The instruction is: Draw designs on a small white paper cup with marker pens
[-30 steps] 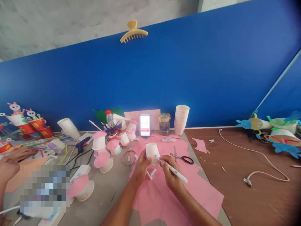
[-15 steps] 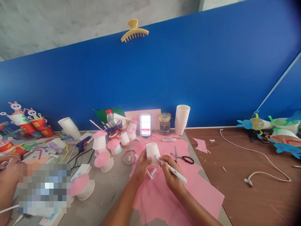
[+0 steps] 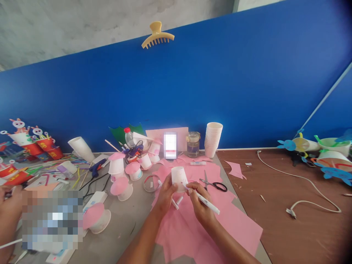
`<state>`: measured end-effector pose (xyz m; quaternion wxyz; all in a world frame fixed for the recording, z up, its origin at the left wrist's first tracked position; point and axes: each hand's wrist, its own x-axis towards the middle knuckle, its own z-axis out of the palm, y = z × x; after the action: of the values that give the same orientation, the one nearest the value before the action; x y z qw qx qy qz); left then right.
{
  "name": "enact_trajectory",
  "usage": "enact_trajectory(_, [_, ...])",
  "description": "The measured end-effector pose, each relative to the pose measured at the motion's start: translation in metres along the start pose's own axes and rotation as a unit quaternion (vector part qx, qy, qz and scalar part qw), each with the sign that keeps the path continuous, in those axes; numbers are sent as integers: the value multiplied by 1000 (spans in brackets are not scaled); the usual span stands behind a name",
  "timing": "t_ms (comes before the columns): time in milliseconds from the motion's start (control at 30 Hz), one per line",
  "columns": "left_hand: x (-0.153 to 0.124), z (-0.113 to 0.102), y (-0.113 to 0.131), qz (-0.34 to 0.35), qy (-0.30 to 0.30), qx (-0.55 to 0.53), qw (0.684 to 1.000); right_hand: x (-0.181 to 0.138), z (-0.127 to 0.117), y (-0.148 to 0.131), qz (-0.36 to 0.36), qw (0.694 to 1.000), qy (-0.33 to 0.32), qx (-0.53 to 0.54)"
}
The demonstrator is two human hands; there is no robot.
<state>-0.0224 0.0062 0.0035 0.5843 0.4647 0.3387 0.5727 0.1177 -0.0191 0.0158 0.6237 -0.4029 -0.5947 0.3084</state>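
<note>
My left hand (image 3: 165, 196) grips a small white paper cup (image 3: 178, 178), held upside down over pink paper sheets (image 3: 189, 227). My right hand (image 3: 200, 205) pinches a white marker (image 3: 205, 200) with its tip against the cup's side. Small white tube pieces (image 3: 176, 203) lie just below the cup. Black-handled scissors (image 3: 216, 184) rest on the pink paper to the right of my hands.
A stack of white cups (image 3: 212, 139), a glass jar (image 3: 193, 144) and a phone (image 3: 169, 145) stand at the blue partition. Pink-topped cups (image 3: 121, 189), a roll of tape (image 3: 151, 183) and a glue gun (image 3: 96, 168) lie left. Another person's hand (image 3: 9, 211) is far left. A white cable (image 3: 302, 194) crosses the brown table.
My hands hold almost still on the cup and marker. The other person's hand at far left has drawn back toward the near edge.
</note>
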Motion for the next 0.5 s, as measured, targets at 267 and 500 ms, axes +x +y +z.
enact_trajectory(267, [0, -1, -1, -1, 10, 5, 1000, 0, 0, 0, -17, 1000, -10, -4])
enact_trajectory(500, [0, 0, 0, 4, 11, 14, 1000, 0, 0, 1, -28, 999, -14, -14])
